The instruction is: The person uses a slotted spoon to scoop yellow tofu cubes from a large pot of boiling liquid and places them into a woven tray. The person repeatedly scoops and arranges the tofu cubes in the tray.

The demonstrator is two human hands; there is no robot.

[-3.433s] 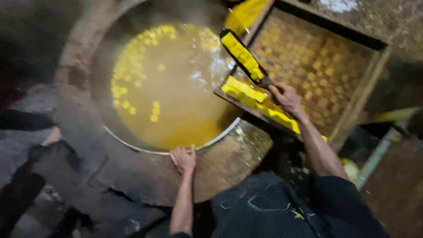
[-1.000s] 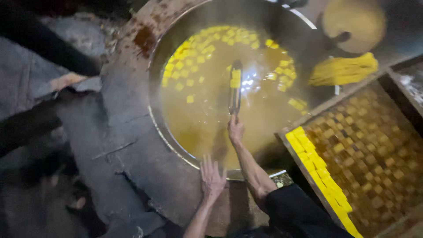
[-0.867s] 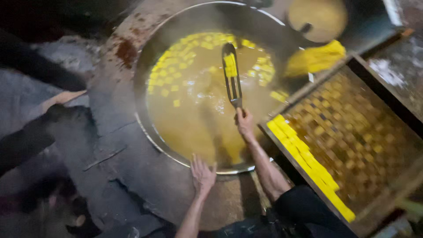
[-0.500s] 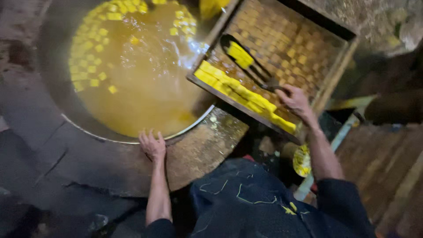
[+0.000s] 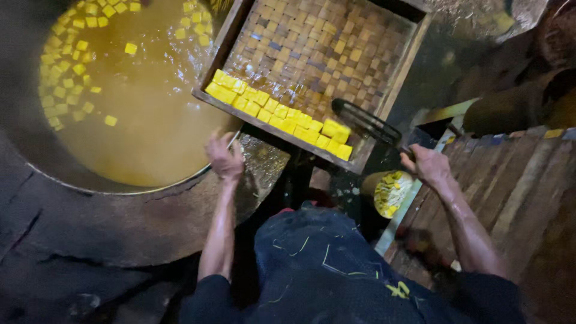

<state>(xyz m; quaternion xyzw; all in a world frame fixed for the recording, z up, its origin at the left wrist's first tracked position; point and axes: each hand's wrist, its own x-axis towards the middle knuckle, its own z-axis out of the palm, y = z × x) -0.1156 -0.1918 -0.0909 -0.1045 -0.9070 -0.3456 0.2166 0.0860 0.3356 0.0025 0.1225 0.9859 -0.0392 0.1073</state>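
**Skimmer being held beside the tray of yellow cubes**

A dark flat skimmer is being held by its handle in the right hand, whose grip is pressed together around that handle. The skimmer's head is being kept over the near right corner of the wooden tray, just beside the last of the yellow cubes, which are lying in a row along the tray's near edge. The rest of the tray floor is being shown as a woven brown grid.

The left hand is being rested with fingers spread on the rim of the large wok, touching nothing else. The wok is being filled by a murky yellow-brown liquid, in which loose yellow cubes are floating, mostly toward the far left side.

Below the tray, near the right hand, a small round container holding yellowish scraps is being seen. Dark blue trousers of the person are being seen at the bottom, and wooden planks are lying on the right.
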